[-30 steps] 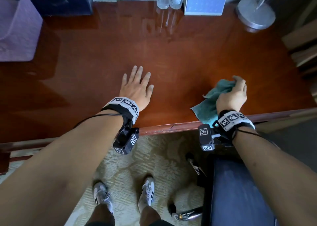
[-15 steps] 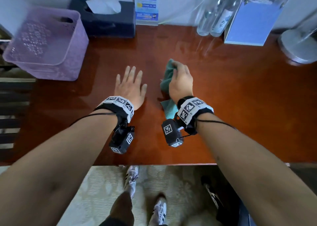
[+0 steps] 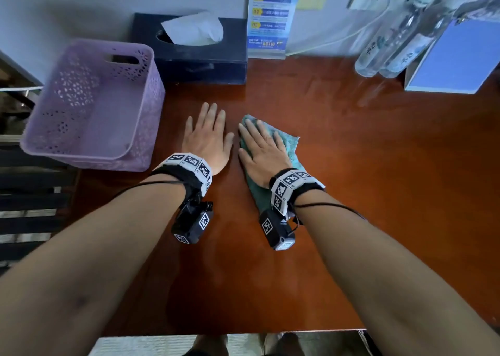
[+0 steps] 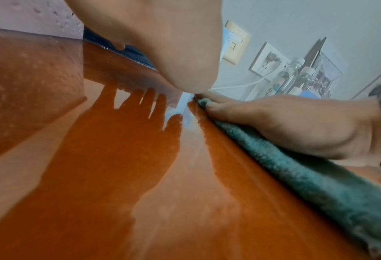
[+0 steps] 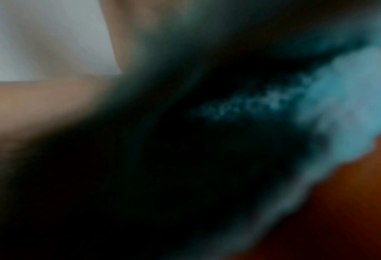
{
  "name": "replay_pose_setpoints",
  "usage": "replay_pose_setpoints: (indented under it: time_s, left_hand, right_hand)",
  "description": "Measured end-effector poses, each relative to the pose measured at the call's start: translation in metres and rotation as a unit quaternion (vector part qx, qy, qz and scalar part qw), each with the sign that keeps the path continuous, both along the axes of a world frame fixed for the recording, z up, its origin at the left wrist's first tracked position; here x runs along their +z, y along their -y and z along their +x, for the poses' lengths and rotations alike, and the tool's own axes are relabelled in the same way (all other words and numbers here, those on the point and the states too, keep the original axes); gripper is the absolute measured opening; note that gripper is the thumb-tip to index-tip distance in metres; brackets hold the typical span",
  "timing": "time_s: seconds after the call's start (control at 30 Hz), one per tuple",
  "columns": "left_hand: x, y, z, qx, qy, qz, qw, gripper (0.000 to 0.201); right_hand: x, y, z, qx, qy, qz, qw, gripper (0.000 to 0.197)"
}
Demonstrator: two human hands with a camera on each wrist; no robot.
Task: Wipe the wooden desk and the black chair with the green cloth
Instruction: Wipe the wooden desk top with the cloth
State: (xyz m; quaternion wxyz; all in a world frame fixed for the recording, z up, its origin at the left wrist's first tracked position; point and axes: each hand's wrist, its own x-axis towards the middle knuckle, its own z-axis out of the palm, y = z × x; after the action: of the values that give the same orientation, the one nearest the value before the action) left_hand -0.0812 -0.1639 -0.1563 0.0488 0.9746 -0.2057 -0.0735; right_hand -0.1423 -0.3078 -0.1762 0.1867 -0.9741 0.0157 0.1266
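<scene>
The green cloth (image 3: 289, 144) lies on the glossy wooden desk (image 3: 378, 180) near its middle. My right hand (image 3: 261, 150) presses flat on the cloth with straight, spread fingers. My left hand (image 3: 207, 136) rests flat on the bare wood just left of it, holding nothing. In the left wrist view the cloth (image 4: 307, 177) shows as a long rumpled strip under the right hand (image 4: 296, 126). The right wrist view is blurred, with only cloth (image 5: 345, 114) close to the lens. The black chair is out of view.
A purple perforated basket (image 3: 92, 107) stands at the desk's left edge. A dark tissue box (image 3: 194, 50) and a blue info card (image 3: 270, 17) line the back wall. Clear bottles (image 3: 392, 44) and a blue box (image 3: 454, 61) stand at the back right.
My right hand carried the cloth from the desk's right front edge leftward to beside my left hand, then flattened out on it. The left hand stayed flat on the wood.
</scene>
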Motion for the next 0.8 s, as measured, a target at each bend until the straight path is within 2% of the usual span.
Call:
replay_pose_setpoints:
  time_s: [0.23,0.4,0.63,0.8]
  left_hand:
    - [-0.008,0.016,0.008,-0.001,-0.005,0.005,1.000,0.058]
    - [-0.010,0.039,0.003,-0.022,-0.008,0.018,1.000,0.059]
    - [-0.011,0.109,-0.025,-0.096,-0.008,0.008,0.995,0.060]
    - [-0.012,0.172,-0.072,-0.178,-0.013,-0.011,0.984,0.059]
  right_hand:
    - [-0.004,0.030,0.025,-0.016,0.013,-0.032,0.999,0.055]
    - [-0.005,0.075,0.020,-0.089,0.005,-0.041,0.995,0.055]
    - [-0.004,0.153,-0.052,-0.221,-0.010,-0.056,0.974,0.055]
    - [-0.007,0.184,-0.127,-0.310,-0.002,-0.070,0.948,0.055]
